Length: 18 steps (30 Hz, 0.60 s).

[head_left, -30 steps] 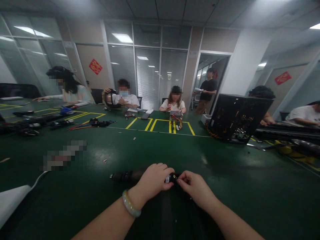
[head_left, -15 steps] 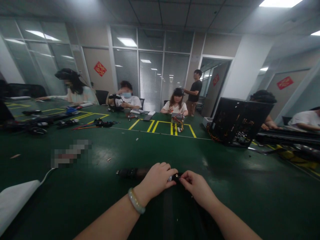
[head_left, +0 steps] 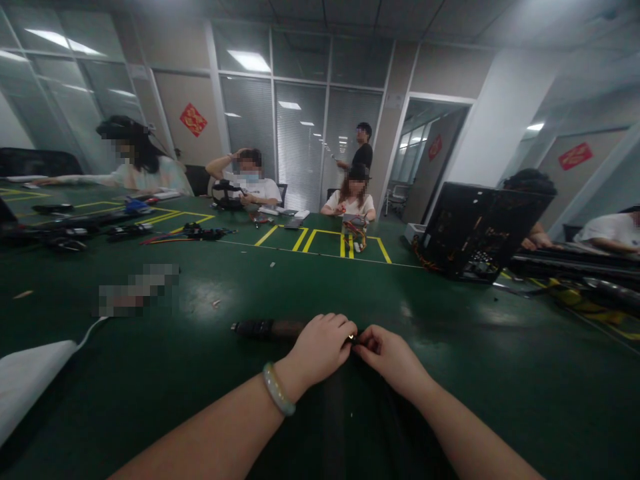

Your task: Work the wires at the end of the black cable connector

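Fingers (head_left: 344, 326) grip one black tool (head_left: 265, 329), left hand (head_left: 320, 347) wrapped around it, right hand (head_left: 395, 360) pinching one end.

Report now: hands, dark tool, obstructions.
Left hand gripping small dark part; right hand pinched at its edge. Dark tool beside left hand. Black case farther off, right.

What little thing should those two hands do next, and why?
Perhaps the right hand should lean slightly aside while the left hand holds the small dark piece steady, so its end shows better. The left hand covers much of that piece, the right thumb and finger come together close beside it, and whatever they pinch is too dark to tell.
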### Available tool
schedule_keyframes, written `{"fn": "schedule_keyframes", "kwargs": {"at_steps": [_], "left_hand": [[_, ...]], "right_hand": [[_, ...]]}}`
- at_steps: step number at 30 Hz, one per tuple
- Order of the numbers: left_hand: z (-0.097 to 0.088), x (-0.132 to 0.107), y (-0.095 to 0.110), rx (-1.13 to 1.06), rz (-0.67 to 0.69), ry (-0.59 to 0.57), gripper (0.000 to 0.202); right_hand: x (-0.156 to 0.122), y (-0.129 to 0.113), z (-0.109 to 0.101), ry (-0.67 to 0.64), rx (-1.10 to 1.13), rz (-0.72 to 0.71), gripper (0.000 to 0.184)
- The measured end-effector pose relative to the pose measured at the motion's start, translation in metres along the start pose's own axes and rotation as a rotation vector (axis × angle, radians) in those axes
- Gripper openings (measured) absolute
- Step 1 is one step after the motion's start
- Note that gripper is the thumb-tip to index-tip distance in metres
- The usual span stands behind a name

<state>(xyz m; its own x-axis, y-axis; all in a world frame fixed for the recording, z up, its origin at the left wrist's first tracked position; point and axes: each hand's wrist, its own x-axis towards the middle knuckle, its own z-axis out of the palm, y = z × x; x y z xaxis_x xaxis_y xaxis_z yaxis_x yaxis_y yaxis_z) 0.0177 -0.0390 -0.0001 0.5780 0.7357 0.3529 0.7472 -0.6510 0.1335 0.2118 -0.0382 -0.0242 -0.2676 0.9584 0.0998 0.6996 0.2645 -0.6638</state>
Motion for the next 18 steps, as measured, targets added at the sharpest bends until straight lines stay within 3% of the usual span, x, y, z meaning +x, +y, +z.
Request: {"fn": "schedule_keyframes", "kwargs": {"at_steps": [18], "left_hand": [[-0.005,-0.003,0.002,-0.026,0.015,-0.027,0.011]], "right_hand": [[-0.004,-0.007,-0.009,-0.039,0.001,-0.020,0.010]]}}
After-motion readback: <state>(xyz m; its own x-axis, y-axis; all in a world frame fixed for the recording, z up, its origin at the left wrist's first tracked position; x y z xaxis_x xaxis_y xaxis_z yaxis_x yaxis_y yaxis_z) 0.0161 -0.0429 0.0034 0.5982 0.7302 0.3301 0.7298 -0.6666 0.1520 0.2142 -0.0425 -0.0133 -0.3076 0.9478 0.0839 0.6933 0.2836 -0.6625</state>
